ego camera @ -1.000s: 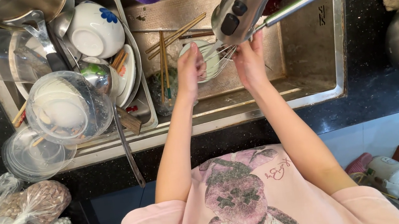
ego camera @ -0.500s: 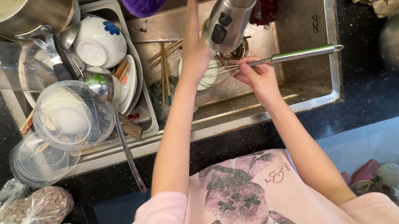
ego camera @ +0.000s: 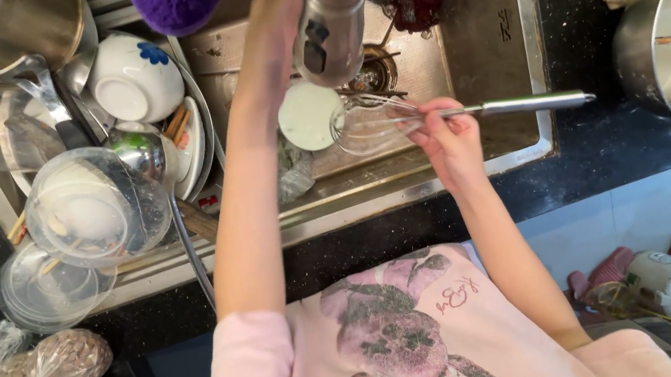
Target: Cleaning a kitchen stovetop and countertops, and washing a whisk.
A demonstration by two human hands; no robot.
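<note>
The right hand (ego camera: 449,136) pinches a steel wire whisk (ego camera: 465,112) over the steel sink (ego camera: 496,26), its smooth handle jutting past the rim. The left hand reaches behind the cylindrical faucet (ego camera: 333,14); its grip cannot be told.

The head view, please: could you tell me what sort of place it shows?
Most likely a home kitchen: a steel sink, washed dishes piled beside it, and the right hand holding a whisk.
</note>
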